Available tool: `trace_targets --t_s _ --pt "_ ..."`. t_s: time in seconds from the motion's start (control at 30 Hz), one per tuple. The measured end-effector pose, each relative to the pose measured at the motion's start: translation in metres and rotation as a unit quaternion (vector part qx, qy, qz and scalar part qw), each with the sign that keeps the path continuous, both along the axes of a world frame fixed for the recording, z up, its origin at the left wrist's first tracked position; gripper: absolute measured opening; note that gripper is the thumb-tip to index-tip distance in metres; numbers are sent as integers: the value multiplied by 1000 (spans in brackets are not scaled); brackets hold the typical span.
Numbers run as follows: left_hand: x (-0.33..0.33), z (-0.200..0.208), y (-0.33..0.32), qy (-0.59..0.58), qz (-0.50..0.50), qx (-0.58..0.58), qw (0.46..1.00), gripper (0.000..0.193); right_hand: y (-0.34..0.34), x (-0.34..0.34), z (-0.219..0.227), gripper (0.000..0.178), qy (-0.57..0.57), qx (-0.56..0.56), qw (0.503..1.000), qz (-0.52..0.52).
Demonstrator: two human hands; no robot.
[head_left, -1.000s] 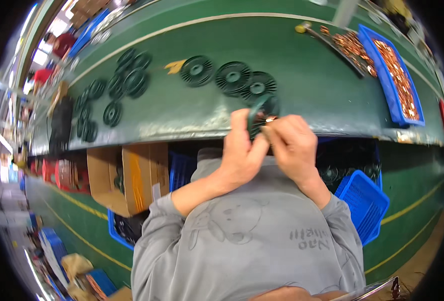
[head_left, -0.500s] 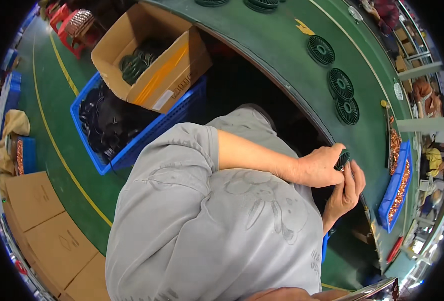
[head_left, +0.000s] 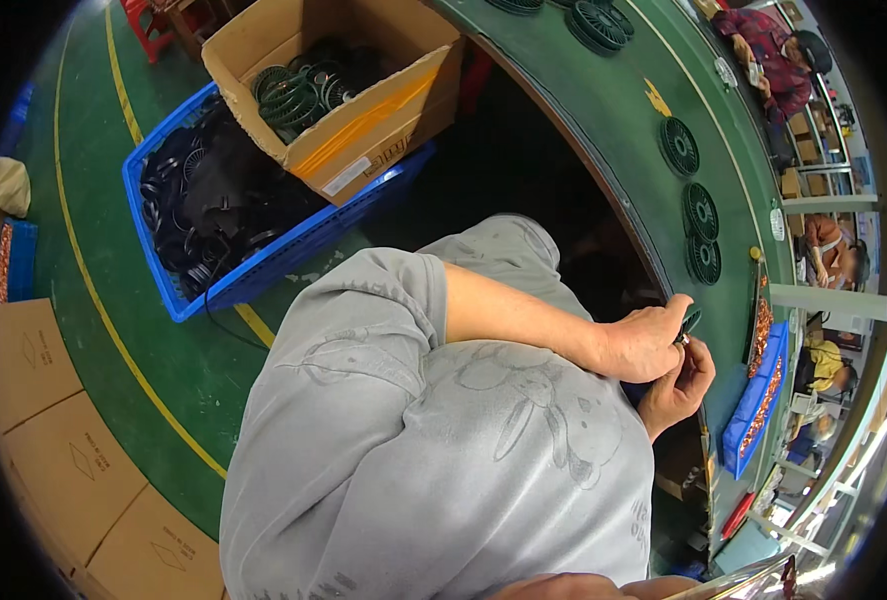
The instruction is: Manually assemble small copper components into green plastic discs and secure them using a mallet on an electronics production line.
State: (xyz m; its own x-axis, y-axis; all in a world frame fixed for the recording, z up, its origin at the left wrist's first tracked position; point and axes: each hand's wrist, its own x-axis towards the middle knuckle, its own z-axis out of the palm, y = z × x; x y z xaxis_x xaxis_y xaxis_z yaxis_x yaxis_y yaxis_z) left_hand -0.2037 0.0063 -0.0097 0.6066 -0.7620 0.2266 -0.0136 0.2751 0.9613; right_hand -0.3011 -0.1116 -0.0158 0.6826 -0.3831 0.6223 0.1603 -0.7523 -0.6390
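My left hand (head_left: pixel 645 342) is closed around a dark green slotted plastic disc (head_left: pixel 692 321), which is tilted and mostly hidden by the fingers. My right hand (head_left: pixel 681 388) is just below it, fingers curled and pinched against the disc's near side. A tiny shiny piece shows at those fingertips, too small to name. Both hands are over the edge of a green worktable (head_left: pixel 603 130). Beyond them, similar slotted discs lie on the table: one alone (head_left: pixel 679 146) and an overlapping pair, with a lower disc (head_left: pixel 703 261) and an upper disc (head_left: pixel 700 211).
Right of the hands stands a blue tray (head_left: pixel 733 440) of copper-coloured small parts. More discs (head_left: pixel 595 28) are stacked at the table's far end. At left, a cardboard box (head_left: pixel 383 130) of coiled dark parts rests on a blue crate (head_left: pixel 153 270) full of black pieces. Co-workers sit across the table.
My right hand's fingers have gone from stretched out to curled in a pinch at the disc. The disc now shows more edge-on. The whole view has shifted slightly.
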Motion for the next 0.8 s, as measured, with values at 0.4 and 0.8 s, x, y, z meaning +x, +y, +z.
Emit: trace_targets --t_s 0.4,0.8 --pt "25 -11 17 -32 45 -18 998 48 35 39 29 9 134 -186 971 -64" --pt "23 -17 12 35 -17 8 999 59 29 31 14 14 180 -195 958 -108"
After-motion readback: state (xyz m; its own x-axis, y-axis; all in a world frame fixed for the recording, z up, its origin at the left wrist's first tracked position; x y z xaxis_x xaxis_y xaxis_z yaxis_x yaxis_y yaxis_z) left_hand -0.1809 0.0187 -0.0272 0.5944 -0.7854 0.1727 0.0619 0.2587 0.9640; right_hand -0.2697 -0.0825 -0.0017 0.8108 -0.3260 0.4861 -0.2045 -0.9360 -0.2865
